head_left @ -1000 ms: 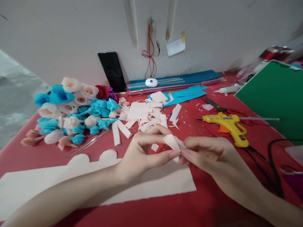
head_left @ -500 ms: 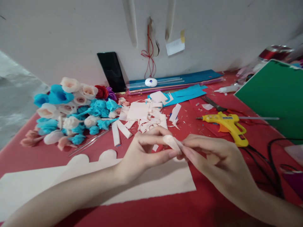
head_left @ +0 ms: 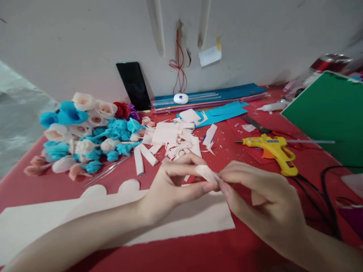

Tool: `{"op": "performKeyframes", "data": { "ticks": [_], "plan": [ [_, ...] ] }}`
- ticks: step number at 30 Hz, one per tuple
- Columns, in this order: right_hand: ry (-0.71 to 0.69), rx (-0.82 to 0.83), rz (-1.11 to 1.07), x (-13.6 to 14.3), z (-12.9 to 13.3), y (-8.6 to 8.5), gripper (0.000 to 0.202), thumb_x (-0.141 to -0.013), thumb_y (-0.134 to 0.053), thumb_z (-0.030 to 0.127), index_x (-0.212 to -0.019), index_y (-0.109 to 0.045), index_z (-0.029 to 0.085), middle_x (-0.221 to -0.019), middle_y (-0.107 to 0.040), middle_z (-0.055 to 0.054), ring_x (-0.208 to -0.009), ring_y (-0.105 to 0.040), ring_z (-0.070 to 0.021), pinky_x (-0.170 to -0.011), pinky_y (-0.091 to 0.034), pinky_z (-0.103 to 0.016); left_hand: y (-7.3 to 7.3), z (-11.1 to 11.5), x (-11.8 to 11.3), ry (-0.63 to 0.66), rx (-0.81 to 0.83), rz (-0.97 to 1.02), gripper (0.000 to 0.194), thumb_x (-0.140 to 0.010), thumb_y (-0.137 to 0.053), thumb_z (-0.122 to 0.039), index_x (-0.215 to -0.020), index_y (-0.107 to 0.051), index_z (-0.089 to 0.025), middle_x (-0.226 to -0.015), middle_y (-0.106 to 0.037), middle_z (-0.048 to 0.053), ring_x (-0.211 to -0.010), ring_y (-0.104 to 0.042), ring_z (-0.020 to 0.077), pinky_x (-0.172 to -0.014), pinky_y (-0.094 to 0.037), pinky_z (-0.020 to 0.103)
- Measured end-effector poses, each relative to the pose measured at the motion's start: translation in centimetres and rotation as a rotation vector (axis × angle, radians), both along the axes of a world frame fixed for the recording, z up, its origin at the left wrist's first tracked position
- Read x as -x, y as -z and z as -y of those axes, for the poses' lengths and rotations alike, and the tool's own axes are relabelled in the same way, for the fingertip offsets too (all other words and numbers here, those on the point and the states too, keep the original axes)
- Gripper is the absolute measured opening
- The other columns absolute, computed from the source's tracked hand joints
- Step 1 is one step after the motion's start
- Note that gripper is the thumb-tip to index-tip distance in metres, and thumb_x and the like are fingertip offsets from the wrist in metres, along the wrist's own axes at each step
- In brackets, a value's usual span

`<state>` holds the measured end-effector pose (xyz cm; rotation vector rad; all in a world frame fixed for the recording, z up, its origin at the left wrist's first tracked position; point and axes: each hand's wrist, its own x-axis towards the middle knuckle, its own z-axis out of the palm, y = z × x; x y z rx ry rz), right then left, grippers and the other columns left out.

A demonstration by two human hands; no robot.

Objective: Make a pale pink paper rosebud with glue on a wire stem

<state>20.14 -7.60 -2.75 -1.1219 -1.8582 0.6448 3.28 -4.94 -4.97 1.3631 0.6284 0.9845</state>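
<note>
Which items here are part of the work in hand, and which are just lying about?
In hand: left hand and right hand both pinching a small pale petal piece.

Lying about: paper flowers, pale scraps, yellow glue gun, scissors, green board, pale sheet.

A small pale pink paper petal (head_left: 206, 173), folded to a curled, tapering shape, is hanging above the red tabletop, its rounded end pointing toward ten o'clock and its narrow end toward four o'clock, where fingertips are pinching it from both sides.
</note>
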Motion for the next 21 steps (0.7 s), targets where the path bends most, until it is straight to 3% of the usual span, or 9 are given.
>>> {"op": "performKeyframes", "data": {
  "ticks": [4,10,21],
  "plan": [
    [-0.05,-0.169,-0.029,-0.11,-0.09,0.43,0.009,-0.074,-0.054,0.006,-0.072,-0.058,0.014,-0.064,-0.062,-0.001,-0.058,-0.055,-0.0087,-0.054,-0.046,-0.021,-0.1,0.13,-0.14,-0.026,0.008,0.005,0.009,-0.075,-0.069,-0.017,-0.077,-0.074,-0.024,-0.077,-0.062,-0.002,-0.076,-0.055,0.0065,-0.074,-0.045,0.016],
    [-0.059,-0.278,0.001,0.05,-0.07,0.54,0.011,-0.072,-0.057,0.004,-0.077,-0.056,0.013,-0.068,-0.063,-0.001,-0.063,-0.056,-0.0085,-0.059,-0.049,-0.021,-0.16,0.43,-0.38,-0.077,0.082,0.04,0.008,-0.071,-0.071,-0.015,-0.072,-0.074,-0.023,-0.075,-0.06,-0.002,-0.076,-0.055,0.0055,-0.074,-0.045,0.013],
    [-0.1,-0.197,0.001,-0.32,-0.12,0.48,0.01,-0.073,-0.056,0.004,-0.073,-0.059,0.013,-0.065,-0.062,0.0,-0.06,-0.054,-0.0085,-0.054,-0.045,-0.021,0.13,0.4,-0.57,-0.085,0.133,0.086,0.013,-0.066,-0.074,-0.011,-0.072,-0.073,-0.023,-0.075,-0.059,-0.003,-0.072,-0.056,0.0044,-0.065,-0.045,0.011]
  ]
}}
